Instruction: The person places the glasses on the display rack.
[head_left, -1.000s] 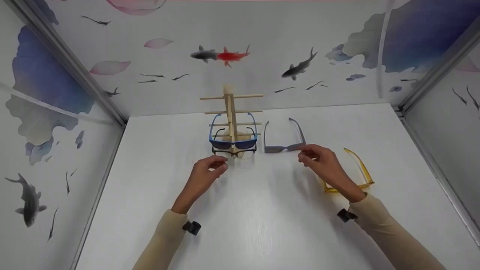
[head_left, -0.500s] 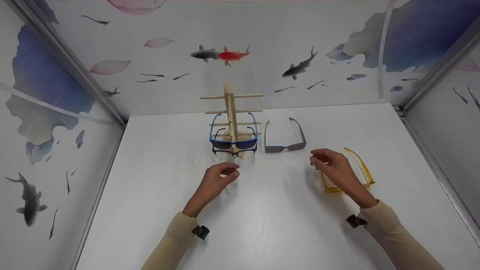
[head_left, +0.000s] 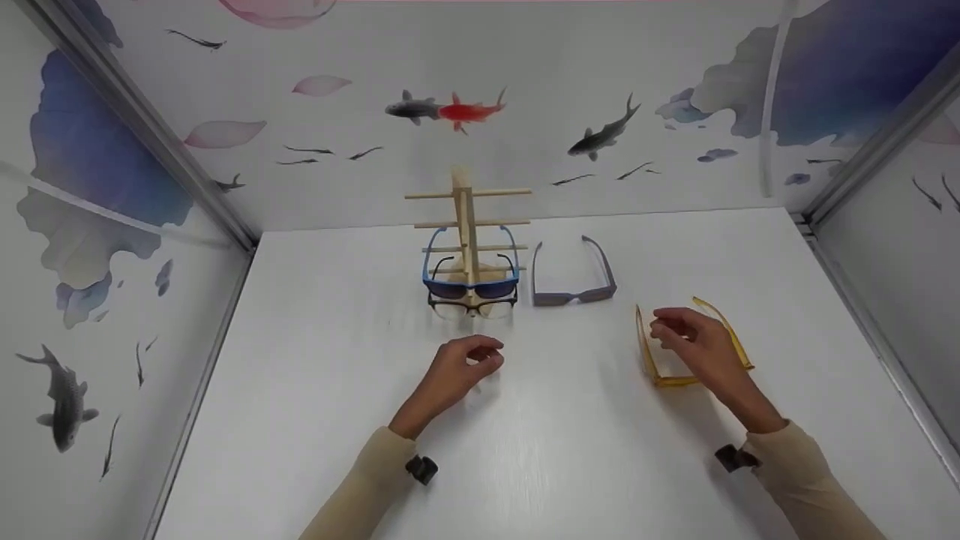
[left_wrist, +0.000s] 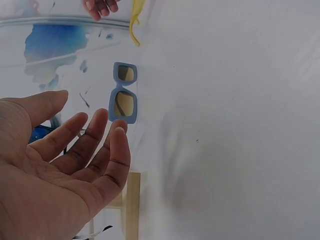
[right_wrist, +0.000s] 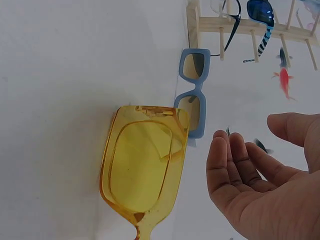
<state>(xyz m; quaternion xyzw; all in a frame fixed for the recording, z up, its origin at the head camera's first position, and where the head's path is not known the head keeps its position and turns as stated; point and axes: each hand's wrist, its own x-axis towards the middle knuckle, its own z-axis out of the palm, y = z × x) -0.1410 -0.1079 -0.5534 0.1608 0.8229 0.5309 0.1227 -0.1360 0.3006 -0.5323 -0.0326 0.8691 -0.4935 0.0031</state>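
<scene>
My left hand hovers in front of a wooden glasses rack, its fingers loosely bent around nothing. In the head view my right hand is above the yellow glasses, covering part of them; its fingers are relaxed and hold nothing. The right wrist view shows a yellow lens of that pair beside the hand, apart from it. Blue-grey sunglasses lie on the table right of the rack, temples pointing back. On the rack hang blue sunglasses and, below them, dark-framed clear glasses.
The wooden rack stands near the back of the white table, with bare pegs at its upper levels. Printed walls with fish and petals enclose the table at the back, left and right.
My right hand has moved away from the blue-grey sunglasses, rightward and nearer, to above the yellow glasses. My left hand has shifted right and nearer, away from the rack.
</scene>
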